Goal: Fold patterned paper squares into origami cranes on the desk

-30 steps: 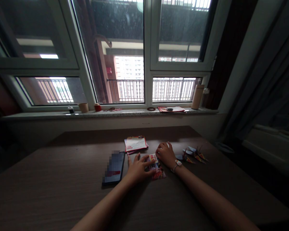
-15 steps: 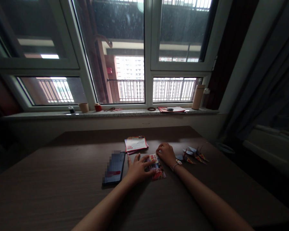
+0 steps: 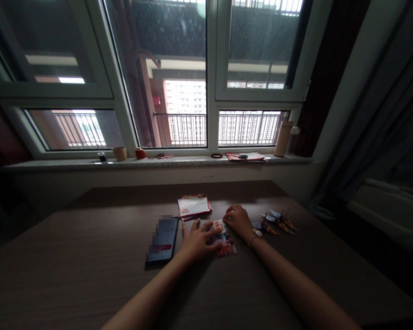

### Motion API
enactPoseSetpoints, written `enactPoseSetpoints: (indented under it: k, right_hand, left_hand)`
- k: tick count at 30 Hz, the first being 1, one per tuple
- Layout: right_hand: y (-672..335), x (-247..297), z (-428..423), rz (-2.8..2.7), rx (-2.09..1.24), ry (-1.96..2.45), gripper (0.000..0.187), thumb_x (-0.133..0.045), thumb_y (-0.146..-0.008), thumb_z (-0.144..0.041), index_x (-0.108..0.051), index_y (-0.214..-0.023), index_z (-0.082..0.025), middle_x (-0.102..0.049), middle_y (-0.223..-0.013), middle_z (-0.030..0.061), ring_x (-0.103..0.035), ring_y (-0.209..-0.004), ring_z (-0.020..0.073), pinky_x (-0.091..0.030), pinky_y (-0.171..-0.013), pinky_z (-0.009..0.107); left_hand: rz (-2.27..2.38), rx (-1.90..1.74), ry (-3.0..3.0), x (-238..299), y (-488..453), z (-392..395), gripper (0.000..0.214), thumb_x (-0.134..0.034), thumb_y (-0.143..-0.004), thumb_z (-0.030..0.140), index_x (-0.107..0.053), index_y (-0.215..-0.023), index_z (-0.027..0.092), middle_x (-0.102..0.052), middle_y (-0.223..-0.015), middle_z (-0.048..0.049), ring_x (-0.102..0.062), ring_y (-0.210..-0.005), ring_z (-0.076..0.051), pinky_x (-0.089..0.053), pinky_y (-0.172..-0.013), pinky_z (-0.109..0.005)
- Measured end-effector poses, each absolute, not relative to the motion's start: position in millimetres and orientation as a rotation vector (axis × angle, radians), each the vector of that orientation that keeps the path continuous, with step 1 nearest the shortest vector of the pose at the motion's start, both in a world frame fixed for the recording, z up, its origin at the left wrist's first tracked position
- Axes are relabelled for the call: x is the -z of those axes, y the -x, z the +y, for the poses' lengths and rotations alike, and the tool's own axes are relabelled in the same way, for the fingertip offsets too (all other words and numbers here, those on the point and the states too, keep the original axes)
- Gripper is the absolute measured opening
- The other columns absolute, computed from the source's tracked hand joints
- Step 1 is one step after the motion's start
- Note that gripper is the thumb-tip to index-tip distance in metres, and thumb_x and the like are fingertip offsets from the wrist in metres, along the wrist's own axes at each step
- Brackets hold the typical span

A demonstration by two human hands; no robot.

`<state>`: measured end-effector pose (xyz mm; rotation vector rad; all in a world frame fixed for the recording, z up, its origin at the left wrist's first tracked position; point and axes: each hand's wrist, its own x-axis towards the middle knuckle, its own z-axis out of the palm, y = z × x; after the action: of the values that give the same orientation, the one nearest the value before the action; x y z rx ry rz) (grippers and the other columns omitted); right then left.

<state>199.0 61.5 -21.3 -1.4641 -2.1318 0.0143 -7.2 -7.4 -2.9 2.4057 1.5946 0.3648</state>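
Observation:
A printed paper (image 3: 228,250), red and dark with a yellow patch, lies on the brown table. My left hand (image 3: 198,240) rests on its left side with the fingers spread. At the paper's upper right corner is my right hand (image 3: 238,221), its fingers bent together and closed on the edge; the fingertips are partly hidden. A bracelet circles the right wrist. Left of my left hand lies a smartphone (image 3: 164,238) with a blurred screen. Several folded paper pieces (image 3: 278,222) stand to the right of my right hand.
Beyond my hands sits a stack of printed sheets (image 3: 194,205). Along the windowsill (image 3: 192,160) are a paper cup (image 3: 119,154), a red spool-like item (image 3: 140,153), scissors (image 3: 243,156) on papers, and a tan bottle (image 3: 283,139).
My right hand and wrist have shifted very slightly, with the hand still at the paper's upper corner. The left hand stays almost in place.

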Motion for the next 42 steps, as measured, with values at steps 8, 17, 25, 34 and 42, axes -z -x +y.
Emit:
enactPoseSetpoints:
  k: [8,17,25,34,42]
  right_hand:
    - [-203,8,53,-2.303,-0.02,1.483,0.017,-0.065,-0.086,-0.032,-0.077,-0.098,-0.034,-0.07,-0.107,0.002,-0.055,-0.108,0.0241,-0.037,-0.095,0.038]
    - [-223,-3,32,-2.376,-0.188,1.407,0.02,-0.071,-0.08,-0.041,-0.076,-0.099,-0.039,-0.07,-0.109,-0.0002,-0.057,-0.108,0.024,-0.04,-0.093,0.036]
    - [-227,11,21,-2.287,-0.225,1.305,0.015,-0.074,-0.079,-0.035,-0.078,-0.093,-0.037,-0.069,-0.111,0.0011,-0.057,-0.107,0.0228,-0.041,-0.095,0.036]
    - [-218,10,18,-2.297,-0.239,1.324,0.018,-0.072,-0.081,-0.035,-0.077,-0.098,-0.036,-0.069,-0.109,0.0012,-0.057,-0.107,0.0227,-0.042,-0.096,0.037]
    - [-228,-1,9,-2.4,-0.405,1.316,0.032,-0.075,-0.077,-0.04,-0.074,-0.109,-0.037,-0.064,-0.123,0.0015,-0.054,-0.117,0.0256,-0.039,-0.104,0.039]
  left_hand:
    - [1.618,-0.355,-2.393,4,7,-7,0.049,-0.053,-0.08,0.071,-0.053,-0.127,0.058,-0.045,-0.15,0.0108,-0.02,-0.145,-0.043,0.012,-0.109,-0.075]
    - [1.62,-0.34,-2.396,2,6,-8,0.049,-0.053,-0.081,0.071,-0.054,-0.128,0.057,-0.045,-0.151,0.0092,-0.021,-0.145,-0.044,0.017,-0.103,-0.078]
    - [1.603,-0.367,-2.444,7,9,-5,0.048,-0.049,-0.083,0.072,-0.054,-0.128,0.056,-0.046,-0.15,0.0098,-0.019,-0.147,-0.041,0.019,-0.105,-0.075]
    - [1.61,-0.3,-2.493,3,12,1,0.051,-0.041,-0.087,0.071,-0.05,-0.133,0.053,-0.041,-0.154,0.0083,-0.009,-0.149,-0.039,0.022,-0.103,-0.075]
    - [1.594,-0.299,-2.462,2,13,2,0.05,-0.043,-0.087,0.07,-0.049,-0.133,0.054,-0.039,-0.154,0.0094,-0.009,-0.149,-0.041,0.02,-0.1,-0.079]
